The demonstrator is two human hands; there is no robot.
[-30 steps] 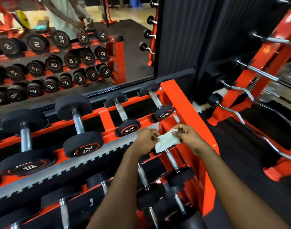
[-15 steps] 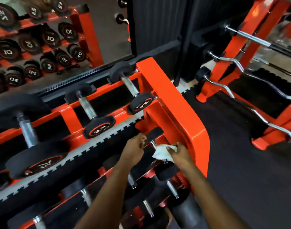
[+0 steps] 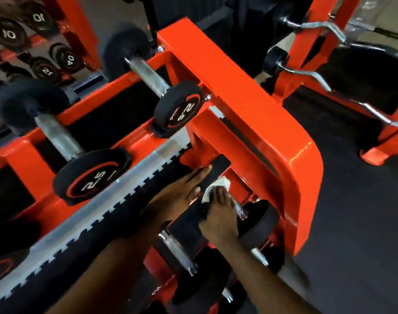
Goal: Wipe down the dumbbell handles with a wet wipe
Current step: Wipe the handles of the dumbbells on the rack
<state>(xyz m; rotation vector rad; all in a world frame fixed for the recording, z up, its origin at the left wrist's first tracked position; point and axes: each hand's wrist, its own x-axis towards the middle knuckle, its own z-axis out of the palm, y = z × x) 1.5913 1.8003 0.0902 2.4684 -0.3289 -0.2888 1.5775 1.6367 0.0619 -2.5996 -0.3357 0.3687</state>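
My right hand (image 3: 220, 211) grips a white wet wipe (image 3: 218, 185) wrapped round the steel handle (image 3: 238, 210) of a small black dumbbell (image 3: 259, 223) on the middle shelf of the orange rack (image 3: 250, 109). Most of that handle is hidden under the hand and the wipe. My left hand (image 3: 182, 193) lies with straight fingers on the dumbbell's far black head (image 3: 218, 168), beside the wipe. Two 2.5 dumbbells (image 3: 177, 109) (image 3: 91, 175) rest on the top shelf above.
A toothed black and silver strip (image 3: 116, 200) runs along the shelf edge. More dumbbell handles (image 3: 177, 252) lie on the lower shelves. Curl bars (image 3: 318, 78) hang on an orange stand to the right, above black floor matting (image 3: 352, 223). A mirror at top left shows more dumbbells.
The view has moved closer and lower to the rack. My right hand has closed the wipe round the handle, and my left hand has stretched flat onto the dumbbell's head.
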